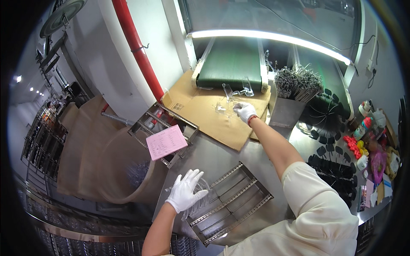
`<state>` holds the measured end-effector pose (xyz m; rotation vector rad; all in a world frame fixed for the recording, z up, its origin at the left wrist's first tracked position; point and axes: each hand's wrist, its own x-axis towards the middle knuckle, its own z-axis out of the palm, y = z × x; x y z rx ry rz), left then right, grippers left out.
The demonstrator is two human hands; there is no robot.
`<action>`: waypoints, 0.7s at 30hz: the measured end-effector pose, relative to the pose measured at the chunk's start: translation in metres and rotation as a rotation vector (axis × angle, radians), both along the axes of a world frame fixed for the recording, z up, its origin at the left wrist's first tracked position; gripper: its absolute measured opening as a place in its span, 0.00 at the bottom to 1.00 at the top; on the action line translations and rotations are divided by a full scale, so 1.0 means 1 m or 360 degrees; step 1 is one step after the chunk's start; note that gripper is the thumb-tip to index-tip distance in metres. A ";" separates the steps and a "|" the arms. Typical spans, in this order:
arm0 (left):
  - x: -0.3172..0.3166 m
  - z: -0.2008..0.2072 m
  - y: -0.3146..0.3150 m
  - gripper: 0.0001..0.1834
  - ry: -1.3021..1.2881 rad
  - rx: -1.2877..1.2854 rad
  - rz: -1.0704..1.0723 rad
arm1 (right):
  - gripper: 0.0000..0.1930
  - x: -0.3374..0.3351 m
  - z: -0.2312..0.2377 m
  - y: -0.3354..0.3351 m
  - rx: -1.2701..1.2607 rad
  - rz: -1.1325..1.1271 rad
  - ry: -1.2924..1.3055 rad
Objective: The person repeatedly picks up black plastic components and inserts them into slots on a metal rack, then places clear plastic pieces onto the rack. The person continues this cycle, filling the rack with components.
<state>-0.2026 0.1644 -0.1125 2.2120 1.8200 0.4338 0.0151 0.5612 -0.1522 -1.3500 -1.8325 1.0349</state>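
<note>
My left hand [184,192], in a white glove, lies with its fingers spread over several clear, curved plastic pieces [200,205]. Beside it on the metal table is a slotted metal rack [232,202] with notched bars. My right hand [244,112], also gloved, reaches out over a flat sheet of cardboard [200,115]. Its fingers are drawn together; whatever they may hold is too small to tell. Small clear plastic parts [221,109] lie just left of its fingertips. Farther back, more clear plastic pieces [243,88] rest by the end of a green conveyor belt [230,64].
A second metal rack [188,129] carries a pink written sheet [166,142] at the left. Toward the right stand a metal bin of thin wire pieces [298,83], black fan-shaped parts [335,166] and bottles [363,123]. A large round drum [124,166] stands left of the table.
</note>
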 end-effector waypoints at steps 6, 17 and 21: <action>0.003 0.019 -0.019 0.28 -0.0544 0.0576 0.0518 | 0.13 0.006 0.101 -0.161 0.1656 0.0013 0.0419; 0.057 0.106 -0.051 0.26 -0.1382 0.0762 0.0616 | 0.25 0.085 0.214 -0.313 0.2054 0.0353 0.0841; 0.080 0.144 -0.050 0.34 -0.1332 0.1063 0.0400 | 0.26 0.090 0.220 -0.344 0.1902 0.0520 0.0856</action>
